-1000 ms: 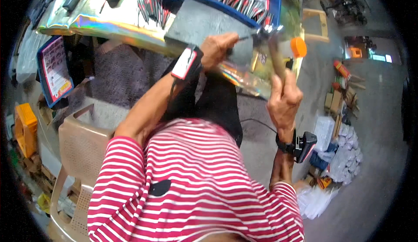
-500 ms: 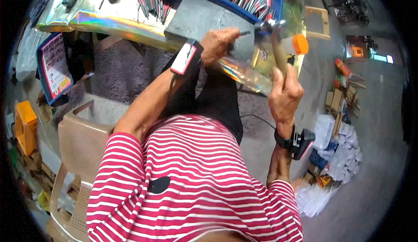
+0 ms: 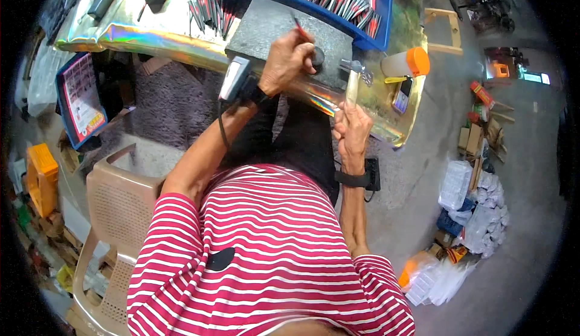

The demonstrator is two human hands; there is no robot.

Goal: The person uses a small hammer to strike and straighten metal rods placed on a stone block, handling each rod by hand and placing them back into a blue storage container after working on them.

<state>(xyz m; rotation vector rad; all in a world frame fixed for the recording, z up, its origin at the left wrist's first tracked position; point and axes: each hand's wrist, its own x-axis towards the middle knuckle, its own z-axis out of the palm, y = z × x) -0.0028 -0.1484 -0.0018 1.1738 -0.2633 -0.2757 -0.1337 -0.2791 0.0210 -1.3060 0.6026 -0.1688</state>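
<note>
My left hand (image 3: 287, 63) is closed over a grey stone-like block (image 3: 260, 25), pinching a slim red-and-black piece (image 3: 299, 29) that points away from me. Its exact kind is too small to tell. Beside those fingers, a dark round object (image 3: 318, 56) rests on the block. My right hand (image 3: 352, 124) grips a hammer (image 3: 352, 88) by its pale wooden handle. The metal head is just off the block's right side, apart from the pinched piece.
Behind the block, a blue tray (image 3: 380, 40) holds many similar red-and-black pieces. A loose pile (image 3: 210, 11) lies left of it. An orange-capped bottle (image 3: 399, 64) and a phone (image 3: 402, 97) are at the right. A beige plastic chair (image 3: 124, 197) stands at my left.
My left hand has shifted left, and its piece has swung from pointing right to pointing away. My right hand has moved left and nearer me with the hammer.
</note>
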